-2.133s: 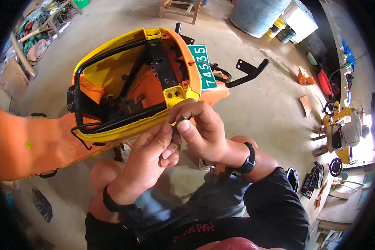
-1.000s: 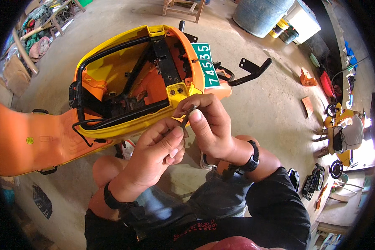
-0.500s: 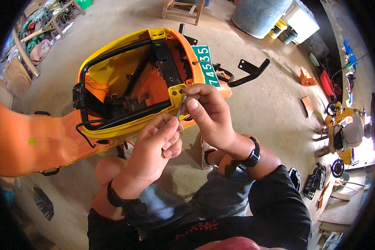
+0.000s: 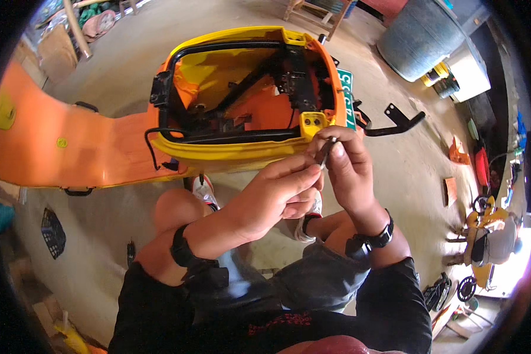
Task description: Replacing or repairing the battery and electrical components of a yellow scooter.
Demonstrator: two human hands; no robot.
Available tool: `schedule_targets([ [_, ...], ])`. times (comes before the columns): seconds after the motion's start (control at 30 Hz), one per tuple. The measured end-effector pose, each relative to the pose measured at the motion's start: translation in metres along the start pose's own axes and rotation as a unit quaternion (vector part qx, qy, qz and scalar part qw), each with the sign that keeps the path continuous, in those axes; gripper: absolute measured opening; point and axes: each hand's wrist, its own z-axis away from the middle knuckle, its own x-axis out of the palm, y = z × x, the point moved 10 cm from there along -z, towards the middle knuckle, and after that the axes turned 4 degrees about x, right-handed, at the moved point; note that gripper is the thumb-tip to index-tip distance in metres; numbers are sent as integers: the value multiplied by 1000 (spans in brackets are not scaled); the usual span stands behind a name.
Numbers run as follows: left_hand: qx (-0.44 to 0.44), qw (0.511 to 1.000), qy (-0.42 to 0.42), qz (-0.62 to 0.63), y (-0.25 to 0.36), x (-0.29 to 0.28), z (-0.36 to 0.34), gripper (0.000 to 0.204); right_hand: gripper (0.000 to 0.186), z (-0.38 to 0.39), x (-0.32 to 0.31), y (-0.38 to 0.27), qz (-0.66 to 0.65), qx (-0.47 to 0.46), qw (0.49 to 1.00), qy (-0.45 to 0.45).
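My left hand (image 4: pixel 283 192) and my right hand (image 4: pixel 349 171) meet in front of the scooter body, fingertips pinched together around a short, slim metal rod (image 4: pixel 326 152). The rod is dark, with a bright tip pointing up; its exact kind I cannot make out. Just beyond my right fingers is a yellow corner tab (image 4: pixel 312 121) with two dark holes, part of the yellow and orange scooter body (image 4: pixel 230 152). Its seat opening is uncovered, showing a black tubular frame (image 4: pixel 218 139) and orange panels inside.
The orange footboard (image 4: pixel 109 144) stretches left. A green plate (image 4: pixel 346 94) and a black bracket (image 4: pixel 398 125) stick out on the right. Farther back stand a blue-grey barrel (image 4: pixel 419 38) and a wooden stool (image 4: pixel 312 15). A black grille (image 4: pixel 53 233) lies on the floor at left.
The view has shifted, so the scooter and both hands sit farther right in the picture. The rod has tilted between my fingers, and both hands still pinch it.
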Motion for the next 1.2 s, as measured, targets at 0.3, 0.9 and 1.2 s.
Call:
schedule_targets([
  [0.3, -41, 998, 55, -2, -13, -17, -2, 27, 29, -4, -13, 2, 19, 4, 1000, 20],
  [0.9, -117, 982, 88, -118, -70, -36, -46, 21, 27, -137, -95, -52, 339, -131, 905, 219],
  [1.2, -86, 975, 126, -160, -62, -52, -59, 20, 24, -171, -95, -14, 318, -94, 923, 193],
])
